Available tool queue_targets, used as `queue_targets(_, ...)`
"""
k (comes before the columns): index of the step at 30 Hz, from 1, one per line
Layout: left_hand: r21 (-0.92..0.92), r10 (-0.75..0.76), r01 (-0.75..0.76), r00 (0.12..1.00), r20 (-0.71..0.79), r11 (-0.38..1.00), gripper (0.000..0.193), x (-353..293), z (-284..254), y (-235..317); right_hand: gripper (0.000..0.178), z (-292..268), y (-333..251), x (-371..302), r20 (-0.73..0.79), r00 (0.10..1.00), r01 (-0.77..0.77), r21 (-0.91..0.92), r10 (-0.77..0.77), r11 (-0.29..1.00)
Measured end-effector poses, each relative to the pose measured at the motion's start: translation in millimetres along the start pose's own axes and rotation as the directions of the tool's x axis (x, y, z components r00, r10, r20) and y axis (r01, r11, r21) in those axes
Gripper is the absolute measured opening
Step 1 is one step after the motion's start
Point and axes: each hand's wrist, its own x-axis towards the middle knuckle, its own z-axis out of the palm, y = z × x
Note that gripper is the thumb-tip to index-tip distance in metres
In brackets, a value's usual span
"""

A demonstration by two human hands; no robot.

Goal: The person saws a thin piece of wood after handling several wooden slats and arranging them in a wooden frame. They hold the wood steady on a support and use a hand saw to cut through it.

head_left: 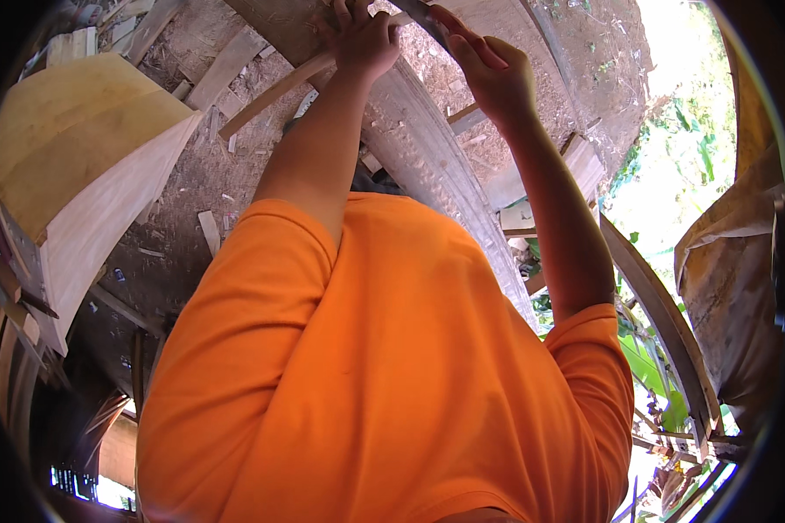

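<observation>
My left hand (365,42) bears down on a narrow wooden strip (275,96), its fingers bent over it and partly cut off by the upper edge. The strip slants from lower left to upper right across a wide wooden board. In my right hand (501,83) is a tool with a red handle (473,37), gripped with the fingers wrapped round it. Its dark metal part (420,16) points up and left, close to the strip's end beside my left hand. Most of that metal part lies outside the picture, so its exact kind does not show.
A long grey plank (427,139) runs beneath my arms toward the lower right. Offcuts and shavings litter the dirt floor (183,192). At left stands a large curved wooden panel (87,131). Greenery (689,139) and a brown sheet (733,270) are at right.
</observation>
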Motion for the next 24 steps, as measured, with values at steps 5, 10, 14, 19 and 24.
queue_targets(5,0.043,-0.023,0.025,0.998,-0.052,0.999,0.027,1,10,-6,0.033,-4,6,-3,0.023,0.999,-0.034,0.025,0.033,0.999)
queue_targets(10,0.018,-0.028,0.026,0.993,0.113,0.999,0.032,1,-17,5,0.042,-9,24,-26,0.047,0.999,0.012,0.041,-0.014,0.999)
queue_targets(14,0.203,0.068,-0.070,0.998,0.019,0.977,0.036,1,2,-10,0.039,7,49,-48,0.002,1.000,0.013,0.048,-0.013,0.999)
queue_targets(19,0.232,0.044,-0.053,0.998,0.044,0.971,0.039,-1,-1,-5,0.040,9,61,-55,0.024,0.999,-0.041,0.042,0.040,0.998)
queue_targets(24,0.100,-0.047,0.028,0.979,0.199,0.995,0.042,5,-13,-4,0.030,-18,6,-11,0.133,0.990,-0.048,-0.057,0.055,0.997)
